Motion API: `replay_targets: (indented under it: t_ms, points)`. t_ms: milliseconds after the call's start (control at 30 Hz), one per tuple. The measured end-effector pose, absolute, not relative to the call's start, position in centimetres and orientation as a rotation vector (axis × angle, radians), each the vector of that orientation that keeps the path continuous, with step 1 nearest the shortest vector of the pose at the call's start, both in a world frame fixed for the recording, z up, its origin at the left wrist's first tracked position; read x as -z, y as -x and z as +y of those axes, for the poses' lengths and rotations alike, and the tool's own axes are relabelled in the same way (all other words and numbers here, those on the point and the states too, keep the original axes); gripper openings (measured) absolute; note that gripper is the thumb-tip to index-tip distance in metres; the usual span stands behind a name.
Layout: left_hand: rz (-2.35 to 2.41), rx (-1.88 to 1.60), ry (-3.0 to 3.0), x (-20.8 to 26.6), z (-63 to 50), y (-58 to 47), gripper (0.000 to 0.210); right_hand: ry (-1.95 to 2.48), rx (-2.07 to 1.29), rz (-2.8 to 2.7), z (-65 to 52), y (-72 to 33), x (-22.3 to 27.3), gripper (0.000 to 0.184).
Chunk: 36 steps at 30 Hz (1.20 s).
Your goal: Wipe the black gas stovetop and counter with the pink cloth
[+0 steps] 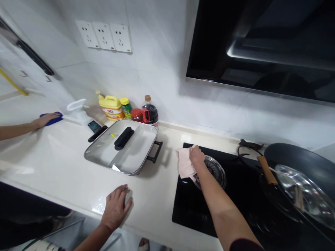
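Fingers of the right hand [197,157] are being held bunched over a pale pink, soft fabric cloth [184,164], with its upper edge apparently being gripped; the undersides of the fingertips are being hidden. The cloth is being spread across the back left corner of a flat, glossy black glass cooktop [188,209], just beside a round, silvery metal burner [218,170]. The left hand [117,205] is being rested palm down on the cream, smooth-topped counter [151,212], its fingers loosely bent, the thumb apart, nothing being held.

Judging by the cloth's place, wiping around the burner seems to be being carried out; for the next move, a firm grip and care around the raised metal ring are probably being called for.

On the counter, a broad, rectangular glass-lidded pan [142,139] is being topped by a black knob; no food is being made out through the glass. By the wall, a yellow plastic jug [112,106], a green, yellow-capped bottle [126,108], a red-lidded jar [136,114] and a large clear bottle of dark liquid [153,112] are being lined up; only the last's contents are being clearly shown. At the right, a shiny metal bowl or lid [311,198] is being held within a wide, dark wok [285,153].
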<state>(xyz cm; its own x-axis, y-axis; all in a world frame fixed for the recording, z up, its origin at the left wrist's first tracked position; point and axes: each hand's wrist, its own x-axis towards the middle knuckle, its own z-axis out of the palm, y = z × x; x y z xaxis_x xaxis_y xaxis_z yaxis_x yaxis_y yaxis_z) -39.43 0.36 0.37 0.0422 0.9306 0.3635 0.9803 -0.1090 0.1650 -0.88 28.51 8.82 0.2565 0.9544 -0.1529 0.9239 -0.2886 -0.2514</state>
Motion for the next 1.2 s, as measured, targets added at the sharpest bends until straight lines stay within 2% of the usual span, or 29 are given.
replay_targets:
  t_ms: [100,233,333,433,567,633,800,967,1200]
  points:
    - [-2.010,0.591,2.175,-0.4,0.3,39.3,0.029,2.333,-0.318,-1.851,26.6,1.4,-8.1,0.063]
    - [-2.023,0.589,2.183,-0.3,0.4,39.4,0.030,2.216,-0.226,-1.975,22.3,3.1,-6.4,0.095]
    - [-2.033,0.582,2.179,-0.1,0.5,39.5,0.030,2.179,-0.283,-2.046,18.9,4.0,-5.1,0.104]
    - [-2.035,0.586,2.172,-0.1,0.6,39.5,0.030,2.097,-0.289,-2.104,15.1,3.8,-3.6,0.098]
    - [-2.053,0.581,2.169,-0.1,0.7,39.5,0.031,1.933,-0.136,-2.112,9.2,1.7,-1.3,0.071]
    - [-2.060,0.572,2.167,-0.1,0.7,39.6,0.032,1.833,-0.040,-2.105,6.4,0.3,-0.1,0.063]
    - [-2.048,0.578,2.169,0.2,0.7,39.7,0.032,1.673,0.147,-2.080,2.6,-1.1,2.2,0.061]
    - [-2.039,0.584,2.170,0.7,0.5,39.8,0.032,1.644,0.067,-2.102,6.6,1.1,2.3,0.060]
    - [-1.962,0.605,2.147,0.6,0.1,40.0,0.030,1.811,-0.083,-2.089,21.0,4.7,-0.9,0.057]
